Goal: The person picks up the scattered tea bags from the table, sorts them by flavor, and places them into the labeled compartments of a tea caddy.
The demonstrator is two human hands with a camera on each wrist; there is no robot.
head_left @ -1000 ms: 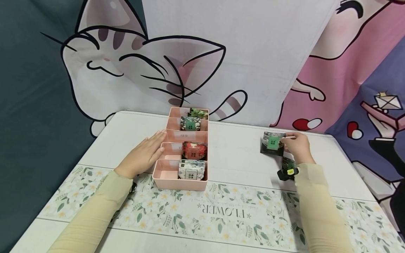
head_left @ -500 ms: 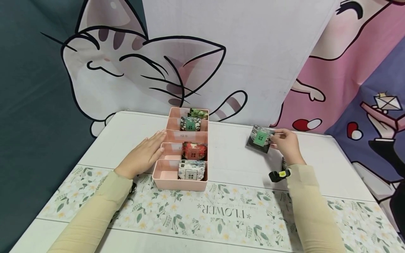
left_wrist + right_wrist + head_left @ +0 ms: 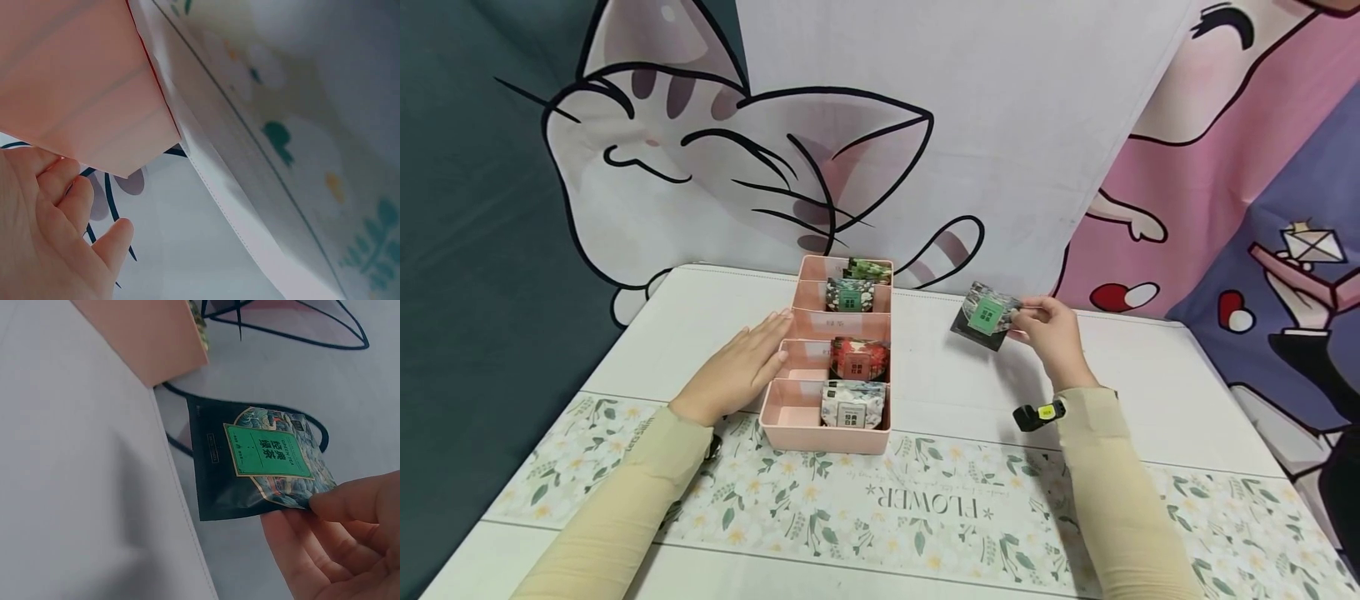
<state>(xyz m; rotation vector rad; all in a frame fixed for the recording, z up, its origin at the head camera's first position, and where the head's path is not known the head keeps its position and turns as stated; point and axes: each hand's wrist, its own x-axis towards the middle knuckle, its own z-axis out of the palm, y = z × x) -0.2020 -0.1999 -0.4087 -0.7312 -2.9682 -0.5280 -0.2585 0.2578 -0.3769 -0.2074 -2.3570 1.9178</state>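
Observation:
My right hand pinches a green tea bag packet by its right edge, above the table to the right of a pink divided box. In the right wrist view the dark packet shows a green label reading GREEN TEA, with thumb and fingers on one corner. My left hand rests with extended fingers against the box's left side; the left wrist view shows those fingers at the box wall. Inside the box stand a white packet, red packets, a dark green-labelled packet and a green packet.
The box's middle compartment holds no packet and bears a label on its wall. A white table with a floral printed band lies beneath. Behind it hangs a cloth with cartoon animals.
My right hand has carried the green tea packet leftward toward the box and tilted it. Another dark packet seen earlier by the right wrist is now out of sight. My left hand stays put.

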